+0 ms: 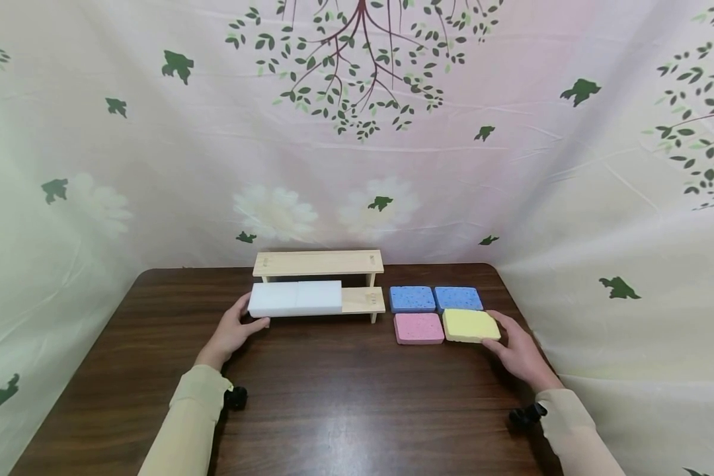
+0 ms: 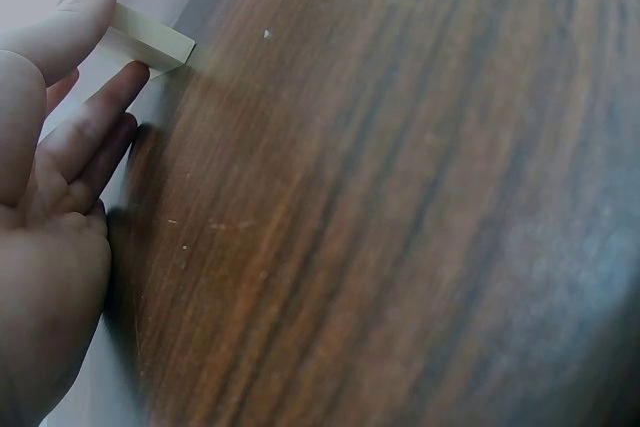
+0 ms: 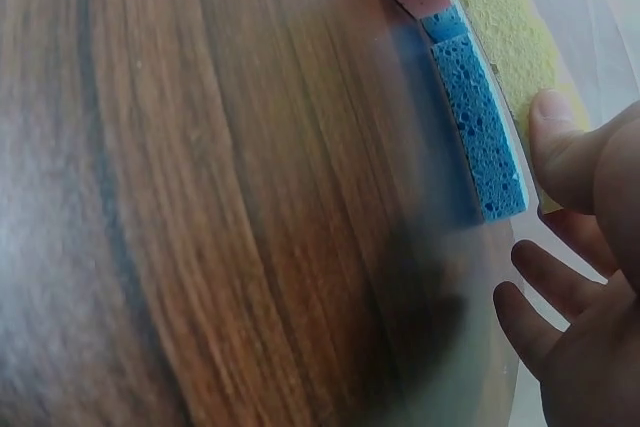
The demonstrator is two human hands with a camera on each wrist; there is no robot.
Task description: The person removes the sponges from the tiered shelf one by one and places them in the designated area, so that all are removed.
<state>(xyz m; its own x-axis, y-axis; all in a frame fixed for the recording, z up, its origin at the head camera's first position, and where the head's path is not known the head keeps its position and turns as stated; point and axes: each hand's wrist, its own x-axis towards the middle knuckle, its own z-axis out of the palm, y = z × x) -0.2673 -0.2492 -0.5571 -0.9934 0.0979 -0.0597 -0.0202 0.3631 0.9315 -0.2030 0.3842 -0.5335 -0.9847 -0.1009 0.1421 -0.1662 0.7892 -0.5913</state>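
In the head view, my left hand (image 1: 231, 330) grips the left end of a white sponge block (image 1: 274, 301), thumb at its front corner. That block lies on the lower tier of a small wooden two-step rack (image 1: 363, 301), against a second white block (image 1: 320, 296). My right hand (image 1: 519, 350) pinches a yellow sponge (image 1: 470, 326) by its right end, thumb along the near edge. In the right wrist view, the yellow sponge overlaps a blue sponge (image 3: 478, 132). A pink sponge (image 1: 419, 328) sits left of the yellow one.
Two blue sponges (image 1: 412, 299) lie side by side at the back right. The rack's upper tier (image 1: 318, 263) stands close to the printed cloth backdrop (image 1: 363, 165). Both hands work over a dark wooden table (image 1: 345, 390).
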